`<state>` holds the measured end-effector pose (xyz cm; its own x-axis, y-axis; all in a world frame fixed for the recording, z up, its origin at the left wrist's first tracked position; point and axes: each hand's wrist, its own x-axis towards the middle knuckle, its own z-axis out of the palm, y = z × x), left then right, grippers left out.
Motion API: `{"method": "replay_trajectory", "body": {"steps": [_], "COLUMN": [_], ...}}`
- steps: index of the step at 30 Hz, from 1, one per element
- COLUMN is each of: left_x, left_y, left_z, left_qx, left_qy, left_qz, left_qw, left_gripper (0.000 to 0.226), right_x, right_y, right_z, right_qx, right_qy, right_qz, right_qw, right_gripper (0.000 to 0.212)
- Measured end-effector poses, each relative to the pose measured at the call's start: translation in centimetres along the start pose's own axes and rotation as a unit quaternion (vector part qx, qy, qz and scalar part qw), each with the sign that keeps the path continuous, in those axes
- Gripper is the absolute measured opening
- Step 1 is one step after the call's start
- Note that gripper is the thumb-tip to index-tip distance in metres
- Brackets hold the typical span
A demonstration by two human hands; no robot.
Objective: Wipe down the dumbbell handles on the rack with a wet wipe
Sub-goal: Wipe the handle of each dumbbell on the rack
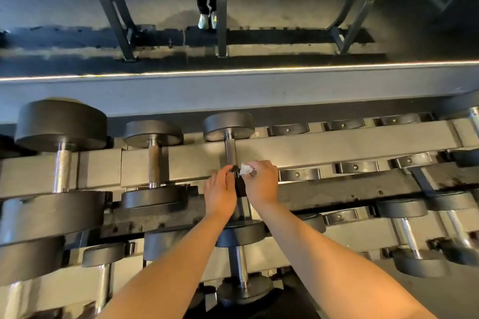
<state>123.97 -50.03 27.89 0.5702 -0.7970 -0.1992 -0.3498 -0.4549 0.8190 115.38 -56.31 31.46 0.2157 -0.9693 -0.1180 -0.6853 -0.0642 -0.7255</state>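
Head view is showing the two hands close together in the middle of the frame, over the top row of the rack (337, 142). The right hand (261, 184) is pinching the crumpled white wet wipe (245, 169) and pressing it on the near end of the handle (230, 150) of the middle dumbbell (228, 125). The left hand (220, 191) is curling its fingers around the same near end, just beside the wipe. A dark piece is sitting between the hands, and I cannot tell if it is the near head of this dumbbell or something else. By my judgement, the task is somewhere in progress: one handle is being wiped now, but no handle is looking wet or different, so I cannot tell which ones are finished. The thick handle (62, 163) at the left of the frame, the brownish handle (155, 160) beside it, the lower handle (241, 264) at the bottom centre and the chrome handles (412, 235) at the lower right are all lying apart from the wipe and may be left to do. As for holders, the rack is carrying the dumbbells in black cradles (288, 129); those at the left and the centre are holding dumbbells, while several at the right of the frame are showing only their bare saddles and bolts.
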Motion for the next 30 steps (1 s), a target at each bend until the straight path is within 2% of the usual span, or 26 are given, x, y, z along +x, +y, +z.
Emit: {"method": "replay_trajectory", "body": {"steps": [2,6,9,12,15,18,20,24,28,30], "left_x": [-2.3,-7.0,-10.4,-13.0,-15.5,-18.8,-20.8,-24.6,-27.7,-29.1], "left_y": [-0.4,-1.2,-1.8,-2.4,-2.5,-2.0,-2.4,-2.4,-1.5,-1.3], "left_z": [0.0,-0.1,-0.3,-0.1,0.4,1.0,1.7,2.7,2.4,2.0], "left_qx": [0.003,0.020,0.039,0.016,-0.010,-0.066,-0.084,-0.110,-0.097,-0.109], "left_qy": [0.008,-0.025,-0.039,-0.070,-0.097,-0.081,-0.057,-0.030,0.002,0.013], "left_qz": [0.052,0.086,0.118,0.101,0.066,0.000,-0.014,-0.062,-0.101,-0.098], "left_qw": [0.999,0.996,0.992,0.992,0.993,0.995,0.995,0.992,0.990,0.989], "left_gripper": [0.034,0.043,0.044,0.041,0.032,0.013,0.005,0.015,0.021,0.021], "right_x": [-1.5,-4.7,-7.6,-10.3,-12.5,-14.9,-16.4,-19.1,-21.9,-23.3], "right_y": [0.8,2.5,3.4,4.8,6.5,8.2,9.3,11.5,12.8,12.7], "right_z": [-0.8,-2.0,-2.1,-2.6,-3.6,-5.2,-6.0,-7.2,-7.9,-8.0], "right_qx": [-0.001,0.047,0.128,0.135,0.149,0.230,0.273,0.305,0.299,0.287], "right_qy": [0.018,-0.026,-0.071,-0.124,-0.134,-0.129,-0.135,-0.142,-0.099,-0.110], "right_qz": [-0.006,0.047,0.114,0.143,0.144,0.194,0.229,0.262,0.227,0.221], "right_qw": [1.000,0.997,0.983,0.973,0.969,0.945,0.925,0.905,0.922,0.926], "right_gripper": [0.019,0.020,0.018,0.017,0.019,0.020,0.020,0.017,0.005,0.010]}}
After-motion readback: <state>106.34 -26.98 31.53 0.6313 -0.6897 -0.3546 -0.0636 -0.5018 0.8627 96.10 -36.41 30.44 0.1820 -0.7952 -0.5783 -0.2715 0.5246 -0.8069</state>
